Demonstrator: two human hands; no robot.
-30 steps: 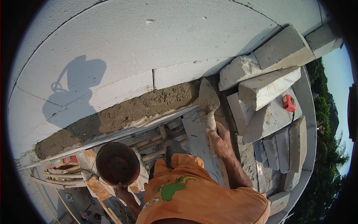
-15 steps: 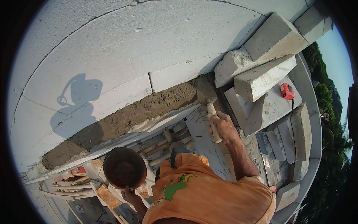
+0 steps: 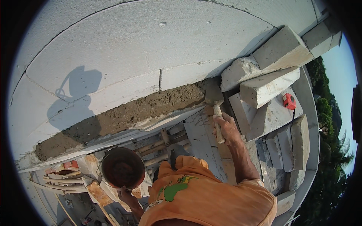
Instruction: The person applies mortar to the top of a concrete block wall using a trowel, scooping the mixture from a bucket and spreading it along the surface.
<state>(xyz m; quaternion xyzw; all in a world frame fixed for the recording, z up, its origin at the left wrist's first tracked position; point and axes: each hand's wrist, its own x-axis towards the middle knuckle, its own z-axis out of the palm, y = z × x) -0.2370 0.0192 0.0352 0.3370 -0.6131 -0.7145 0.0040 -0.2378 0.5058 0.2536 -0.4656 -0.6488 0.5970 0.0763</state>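
Note:
My right hand [image 3: 226,129] grips the wooden handle of a trowel [image 3: 213,97], whose blade rests at the right end of a wet mortar bed [image 3: 124,115] spread along the top of a pale block wall [image 3: 124,49]. My left hand [image 3: 127,196] holds a round dark bowl [image 3: 122,167] from below, low on the left beside my orange shirt. The bowl's contents look dark and I cannot make them out.
Loose grey blocks [image 3: 269,86] are piled to the right of the trowel, with a red tape measure [image 3: 289,101] lying on one. Wooden scaffold poles [image 3: 160,147] and planks [image 3: 203,143] run under me. Trees and a drop lie at the far right.
The trowel has slid right along the mortar bed toward its end near the stacked blocks. The bowl in my left hand has stayed low on the left.

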